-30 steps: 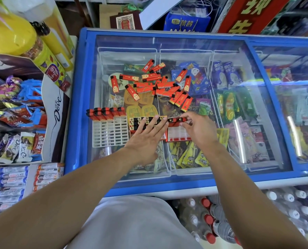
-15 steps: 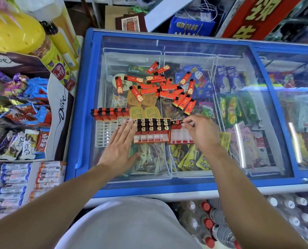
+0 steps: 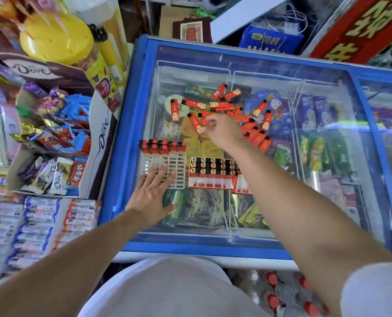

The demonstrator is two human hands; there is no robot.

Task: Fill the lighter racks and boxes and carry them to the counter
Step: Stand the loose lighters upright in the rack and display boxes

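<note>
1. The right hand [image 3: 222,131] has left the red box [image 3: 213,173] and is now reaching out to the loose lighters [image 3: 254,124], pinching one lighter [image 3: 204,121].
2. That lighter is lying roughly crosswise; its ends are unclear.
3. The left hand [image 3: 151,195] is lying flat, fingers released, touching the white rack [image 3: 165,165] on the freezer surface [image 3: 130,133].

Bare glass lid [image 3: 323,225] lies right of racks [image 3: 165,165]; loose lighters [image 3: 231,110] crowd beyond.

Loose red lighters [image 3: 243,115] beyond two racks [image 3: 165,165] (partly filled).
</note>
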